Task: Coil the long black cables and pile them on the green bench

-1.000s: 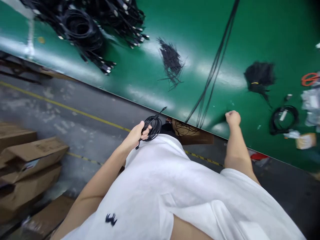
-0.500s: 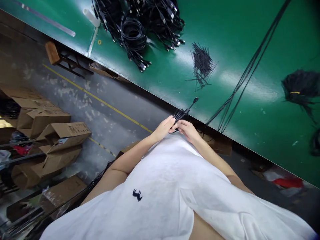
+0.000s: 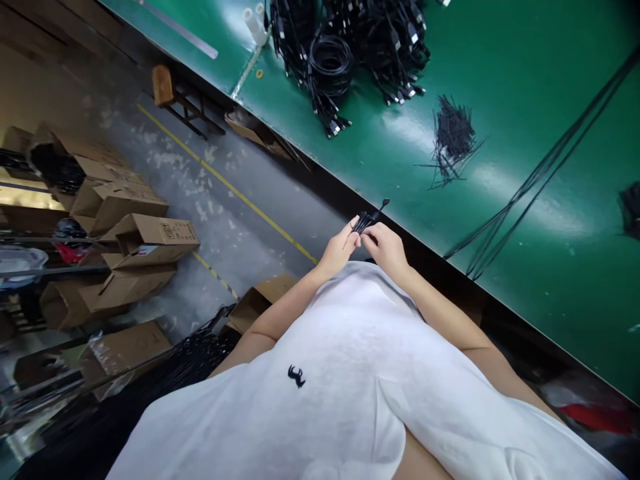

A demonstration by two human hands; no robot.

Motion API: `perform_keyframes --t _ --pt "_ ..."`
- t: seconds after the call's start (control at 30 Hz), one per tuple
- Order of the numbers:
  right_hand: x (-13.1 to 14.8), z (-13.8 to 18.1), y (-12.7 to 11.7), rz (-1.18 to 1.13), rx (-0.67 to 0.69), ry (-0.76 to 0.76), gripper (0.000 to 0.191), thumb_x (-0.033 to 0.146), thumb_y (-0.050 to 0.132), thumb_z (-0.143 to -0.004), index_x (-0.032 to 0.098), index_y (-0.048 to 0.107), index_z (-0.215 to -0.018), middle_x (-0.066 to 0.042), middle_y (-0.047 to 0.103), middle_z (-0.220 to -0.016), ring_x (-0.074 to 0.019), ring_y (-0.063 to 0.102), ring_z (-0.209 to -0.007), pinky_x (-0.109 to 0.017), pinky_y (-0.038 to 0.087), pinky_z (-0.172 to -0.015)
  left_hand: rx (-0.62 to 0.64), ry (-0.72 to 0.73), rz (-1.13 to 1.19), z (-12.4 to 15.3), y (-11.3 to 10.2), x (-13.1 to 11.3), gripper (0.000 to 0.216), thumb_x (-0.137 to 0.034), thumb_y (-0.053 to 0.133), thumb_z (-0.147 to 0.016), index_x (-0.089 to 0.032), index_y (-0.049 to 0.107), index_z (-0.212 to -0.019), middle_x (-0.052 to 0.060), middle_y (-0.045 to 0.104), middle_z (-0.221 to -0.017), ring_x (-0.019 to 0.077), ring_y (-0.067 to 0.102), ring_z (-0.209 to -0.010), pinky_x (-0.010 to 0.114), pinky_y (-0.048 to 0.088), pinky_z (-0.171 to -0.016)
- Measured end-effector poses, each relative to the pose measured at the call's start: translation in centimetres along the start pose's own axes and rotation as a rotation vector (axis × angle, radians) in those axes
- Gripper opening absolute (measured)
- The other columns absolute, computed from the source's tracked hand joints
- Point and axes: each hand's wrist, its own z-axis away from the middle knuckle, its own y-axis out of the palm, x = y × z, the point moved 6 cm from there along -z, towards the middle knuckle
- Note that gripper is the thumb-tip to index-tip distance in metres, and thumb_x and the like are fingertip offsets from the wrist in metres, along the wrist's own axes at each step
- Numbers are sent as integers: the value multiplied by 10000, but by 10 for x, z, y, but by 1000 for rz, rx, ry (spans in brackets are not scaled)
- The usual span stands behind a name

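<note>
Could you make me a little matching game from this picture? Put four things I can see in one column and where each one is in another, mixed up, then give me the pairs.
Things:
1. folded black cable
2. loose black ties
3. heap of coiled cables
4. cardboard boxes

Places:
A. on the grey floor, to the left
B. pinched between the left hand and the right hand
C. at the far end of the green table, near the top of the view
D. spread on the table, between the heap and the long straight cables

Pairs: 1-B, 2-D, 3-C, 4-A
</note>
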Motion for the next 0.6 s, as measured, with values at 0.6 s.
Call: perform_keyframes --t 0.6 --pt "39 7 -16 839 412 -1196 321 97 314 -1024 87 634 -1040 -100 620 -946 -170 532 -800 -324 348 -722 352 -219 487 4 20 8 461 -409 663 -845 -88 638 -1174 -38 505 -595 74 394 -525 226 268 -519"
